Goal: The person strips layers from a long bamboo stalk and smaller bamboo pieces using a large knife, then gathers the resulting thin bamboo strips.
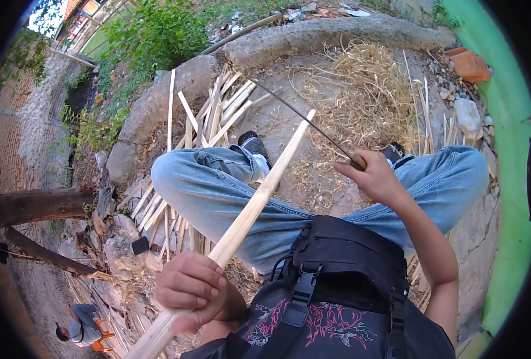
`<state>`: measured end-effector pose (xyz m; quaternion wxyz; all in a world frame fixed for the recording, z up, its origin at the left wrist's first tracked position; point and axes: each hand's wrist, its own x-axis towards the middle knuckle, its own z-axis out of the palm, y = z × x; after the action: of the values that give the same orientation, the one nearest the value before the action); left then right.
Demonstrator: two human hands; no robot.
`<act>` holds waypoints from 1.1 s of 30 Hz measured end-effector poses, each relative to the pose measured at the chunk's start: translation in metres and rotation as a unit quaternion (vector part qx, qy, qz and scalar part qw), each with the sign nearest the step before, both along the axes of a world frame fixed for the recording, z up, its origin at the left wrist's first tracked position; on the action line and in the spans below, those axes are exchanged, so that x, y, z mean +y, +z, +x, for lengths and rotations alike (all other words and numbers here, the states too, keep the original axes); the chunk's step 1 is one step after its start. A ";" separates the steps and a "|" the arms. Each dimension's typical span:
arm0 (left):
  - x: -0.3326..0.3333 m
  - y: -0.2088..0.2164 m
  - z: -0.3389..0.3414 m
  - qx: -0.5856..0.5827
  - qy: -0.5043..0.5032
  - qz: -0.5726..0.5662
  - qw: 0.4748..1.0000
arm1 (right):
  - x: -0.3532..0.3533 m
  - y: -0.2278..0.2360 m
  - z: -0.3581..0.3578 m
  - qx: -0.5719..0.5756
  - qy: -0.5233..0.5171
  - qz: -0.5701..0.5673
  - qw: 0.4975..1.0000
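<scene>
My left hand (190, 287) is closed around a long pale strip of split wood or bamboo (256, 203). The strip slants from the lower left up across my left leg, its narrow end pointing to the upper right. In my right hand (373, 176) I grip the dark handle of a long thin knife (307, 119). Its blade runs to the upper left and crosses the strip near the narrow tip; whether the two touch I cannot tell. Below the blade lie my bent knees in blue jeans (211, 179).
Several pale strips (217, 116) lie in a pile beyond my left knee. A heap of curly shavings (370, 90) covers the ground ahead, before a low stone kerb (325, 36). A green wall (510, 179) stands at right. Another person (86, 326) sits at the lower left.
</scene>
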<state>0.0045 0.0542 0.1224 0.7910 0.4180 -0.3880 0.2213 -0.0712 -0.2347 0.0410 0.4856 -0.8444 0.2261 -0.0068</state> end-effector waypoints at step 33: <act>-0.049 0.046 -0.018 -0.088 0.190 -0.071 0.975 | 0.044 -0.015 -0.056 -0.005 0.025 0.137 0.990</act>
<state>-0.0139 0.0053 0.1680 0.7252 0.4055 -0.3527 0.4305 -0.1276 -0.1909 0.0257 0.5979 -0.7752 0.2012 0.0317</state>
